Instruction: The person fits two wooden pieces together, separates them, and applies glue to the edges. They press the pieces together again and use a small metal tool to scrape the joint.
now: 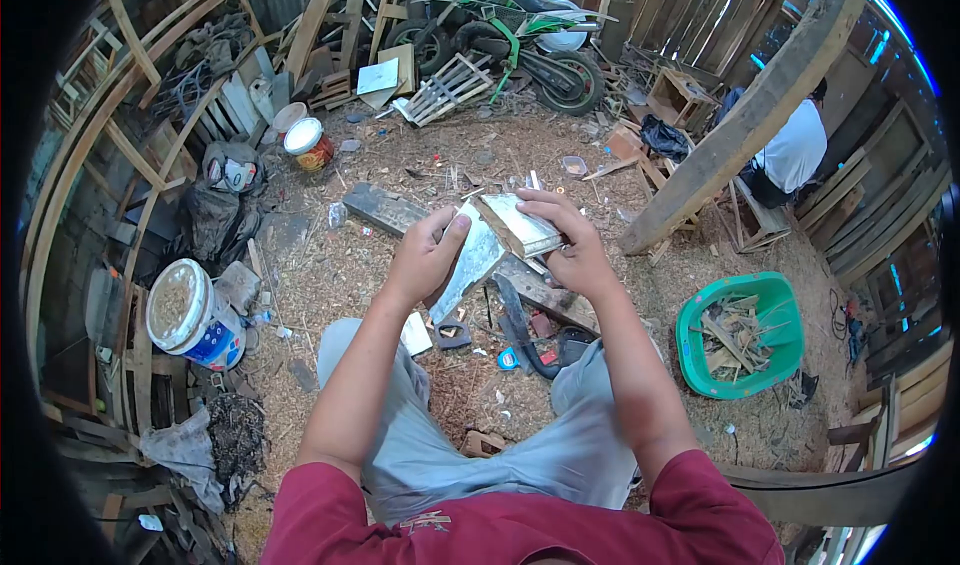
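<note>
My left hand is closed on a flat, white-faced wooden board, which slants down toward my knees. In my right hand is a shorter wooden block with a worn white face and a bare brown edge. The two pieces meet or overlap at their upper ends, over a thick wooden beam lying on the ground. Below them a black curved object leans by the beam. Between my legs lie a small blue item and a white scrap.
To the right stands a green basin of wood scraps, with a slanted post behind it. Another person sits beyond the post. A paint bucket is at left, a smaller one farther back, and a green motorbike at the rear.
</note>
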